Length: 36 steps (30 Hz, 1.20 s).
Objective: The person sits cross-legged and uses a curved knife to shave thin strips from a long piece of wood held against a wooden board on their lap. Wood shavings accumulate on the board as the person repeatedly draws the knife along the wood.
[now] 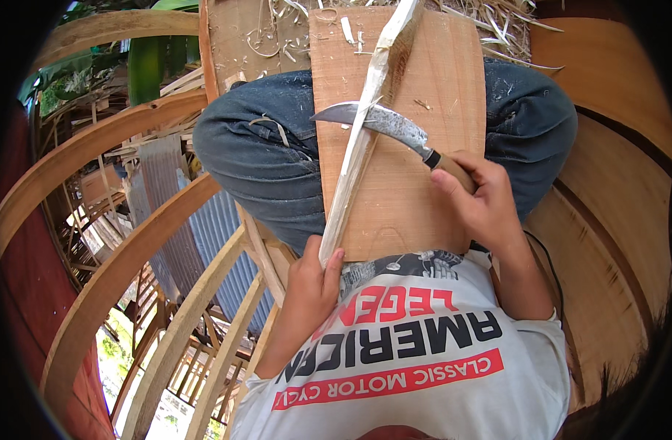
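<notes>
My left hand [313, 282] is closed round the near end of a long, pale wooden stick [362, 147], which slants away to the upper right. In my right hand [486, 202] is the wooden handle of a curved knife [387, 125], its thumb lying along the grip. The grey blade crosses the stick about midway, its tip pointing left, and a thin sliver stands up where they meet. Beneath them a flat wooden board [416, 183] rests across my lap, between my bent knees. The stick's far part looks freshly cut and whiter than the near part.
Wood shavings [501, 29] are heaped beyond the board, with more scattered at the far left. Curved wooden rails [123, 136] run along my left side, corrugated metal sheets [222, 235] below them. Wooden panels [600, 249] stand close on the right, near a thin black cable [552, 264].
</notes>
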Tool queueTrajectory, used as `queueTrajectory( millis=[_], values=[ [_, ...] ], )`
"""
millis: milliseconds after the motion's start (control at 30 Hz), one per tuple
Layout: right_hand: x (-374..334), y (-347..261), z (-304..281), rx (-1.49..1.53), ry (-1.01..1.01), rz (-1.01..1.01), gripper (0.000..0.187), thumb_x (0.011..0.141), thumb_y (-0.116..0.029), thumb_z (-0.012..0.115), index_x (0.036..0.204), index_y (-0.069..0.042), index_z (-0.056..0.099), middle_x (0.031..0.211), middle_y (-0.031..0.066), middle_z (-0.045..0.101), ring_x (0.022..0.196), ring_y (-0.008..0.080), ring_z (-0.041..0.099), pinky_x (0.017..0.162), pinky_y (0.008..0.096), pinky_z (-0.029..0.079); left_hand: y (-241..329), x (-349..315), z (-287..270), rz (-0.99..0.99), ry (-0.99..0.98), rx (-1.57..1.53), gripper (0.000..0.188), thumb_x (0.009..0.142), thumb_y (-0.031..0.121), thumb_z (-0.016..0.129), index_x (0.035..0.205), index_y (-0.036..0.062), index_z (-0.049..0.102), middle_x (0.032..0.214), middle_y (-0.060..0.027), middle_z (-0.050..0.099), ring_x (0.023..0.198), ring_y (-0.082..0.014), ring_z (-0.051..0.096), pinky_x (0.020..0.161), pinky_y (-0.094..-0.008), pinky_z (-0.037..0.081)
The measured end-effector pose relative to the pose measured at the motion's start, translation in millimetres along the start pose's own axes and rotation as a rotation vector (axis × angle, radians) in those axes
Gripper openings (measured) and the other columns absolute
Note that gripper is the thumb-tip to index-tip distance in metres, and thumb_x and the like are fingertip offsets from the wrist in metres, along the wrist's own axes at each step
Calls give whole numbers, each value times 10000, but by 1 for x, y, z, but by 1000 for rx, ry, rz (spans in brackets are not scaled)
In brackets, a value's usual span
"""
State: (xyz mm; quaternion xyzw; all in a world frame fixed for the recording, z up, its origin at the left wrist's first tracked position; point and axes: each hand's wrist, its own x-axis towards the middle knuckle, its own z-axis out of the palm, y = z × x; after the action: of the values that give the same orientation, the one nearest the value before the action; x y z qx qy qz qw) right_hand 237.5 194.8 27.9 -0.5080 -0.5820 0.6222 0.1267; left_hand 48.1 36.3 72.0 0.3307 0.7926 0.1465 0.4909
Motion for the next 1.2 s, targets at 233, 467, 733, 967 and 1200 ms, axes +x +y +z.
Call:
queueTrajectory(
  millis=[233, 467, 733, 967, 1200],
  values=[
    [1, 4, -2, -34, -92, 29, 249, 882, -198, 640, 907, 49, 630, 617, 70, 532, 559, 67, 433, 482, 259, 360, -4, 3, -1, 42, 3, 20, 175, 932, 143, 532, 925, -23, 478, 648, -276, 538, 650, -470, 566, 529, -437, 417],
    [-3, -6, -4, -15, -202, 108, 251, 902, -210, 608, 842, 33, 589, 583, 31, 476, 552, 59, 402, 481, 267, 341, -5, 0, 1, 28, -8, 27, 180, 933, 145, 531, 920, -25, 475, 648, -274, 536, 650, -465, 570, 529, -436, 419],
    [1, 2, 1, -36, -50, 91, 201, 902, -162, 597, 836, 27, 582, 616, 18, 452, 602, 47, 376, 512, 240, 319, -3, -1, 3, 33, 15, 24, 171, 926, 138, 542, 918, -19, 475, 660, -277, 544, 669, -468, 578, 536, -441, 424],
    [-2, 2, 3, 55, -110, 60, 257, 878, -205, 635, 885, 50, 607, 624, 109, 582, 566, 106, 513, 510, 276, 406, 1, 0, 0, -13, -10, 29, 160, 922, 129, 542, 931, -17, 479, 665, -277, 553, 674, -471, 576, 537, -442, 427],
    [3, 0, -7, 17, -4, 39, 246, 874, -190, 646, 894, 54, 635, 601, 78, 556, 576, 74, 479, 493, 257, 380, -1, 0, 2, 17, -10, 38, 154, 921, 121, 542, 912, -15, 471, 657, -272, 548, 664, -466, 575, 529, -442, 422]
  ],
)
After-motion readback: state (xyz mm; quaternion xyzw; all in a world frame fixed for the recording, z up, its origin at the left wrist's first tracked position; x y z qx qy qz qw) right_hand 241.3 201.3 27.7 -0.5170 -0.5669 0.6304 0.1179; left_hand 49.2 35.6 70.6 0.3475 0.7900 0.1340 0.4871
